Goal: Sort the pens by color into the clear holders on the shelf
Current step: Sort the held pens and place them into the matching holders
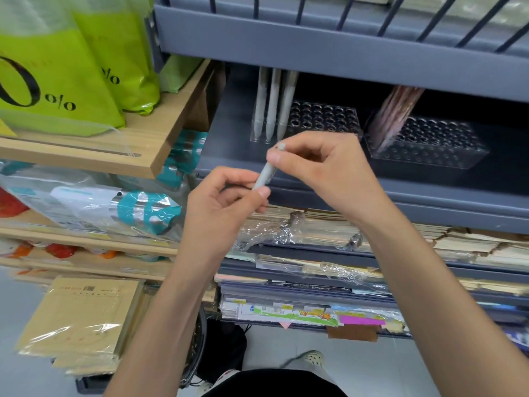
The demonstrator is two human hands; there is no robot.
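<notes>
1. In hand: a pale grey plastic pen (264, 174) is held on a slant in front of the grey metal shelf (429, 196). It sits lower than the holders and nearer the person, and it is not yet in any hole.
2. Hands: the left hand (226, 202) pinches the pen's lower end between thumb and curled fingers. The right hand (323, 173) pinches its upper part with thumb and forefinger, just under the end cap. The two hands are close together, joined only by the pen. Whether the left palm hides more pens I cannot tell.
3. Done so far, left side: the clear plastic holder with rows of round holes (323, 118) carries three standing pale grey pens (273, 104), side by side at its left end.
4. Done so far, right side: a second clear plastic holder (435, 150) stands beside the first on the same shelf. It carries a leaning bunch of pinkish-brown pens (396, 110), also at its left end.
5. Each colour seems to have its own holder, and most holes in both show empty.
6. Next placement, as I judge it: the held pen matches the grey group, so it belongs in the left holder, in a free hole next to the three.
7. What is left: no loose supply of pens shows anywhere in view, so the number yet to sort cannot be read. With only three grey pens placed, the grey lot at least looks barely started.
</notes>
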